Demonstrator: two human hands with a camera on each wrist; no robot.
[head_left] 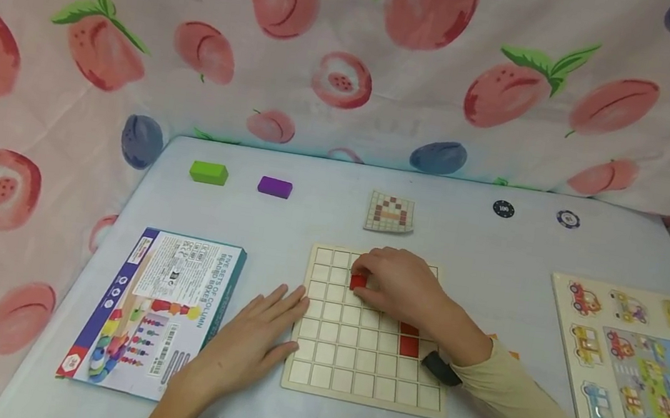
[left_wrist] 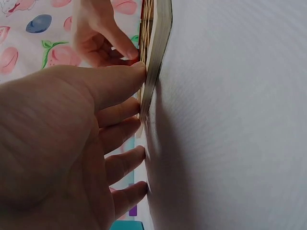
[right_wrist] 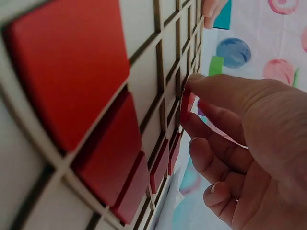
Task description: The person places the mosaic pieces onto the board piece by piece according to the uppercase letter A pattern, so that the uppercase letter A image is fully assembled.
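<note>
A wooden grid board (head_left: pixel 325 378) lies in the middle of the table. My right hand (head_left: pixel 398 285) reaches over its far rows and pinches a red square tile (head_left: pixel 358 282) between thumb and fingers. In the right wrist view this tile (right_wrist: pixel 187 104) is tilted against the grid lines. Several other red tiles (right_wrist: pixel 67 67) sit in the board's cells, two of them (head_left: pixel 409 346) showing beside my right wrist. Fingers straight and spread, my left hand (head_left: pixel 253 338) rests at the board's left edge. Its thumb touches the wooden side in the left wrist view.
Behind the board lies a pattern card (head_left: pixel 390 214). Green (head_left: pixel 208 173) and purple (head_left: pixel 275 187) blocks lie back left, two round chips (head_left: pixel 503 209) back right. A bead-set box (head_left: pixel 187 288) is left, a vehicle puzzle board (head_left: pixel 575 339) right. Orange pieces (head_left: pixel 513 354) peek out by my right sleeve.
</note>
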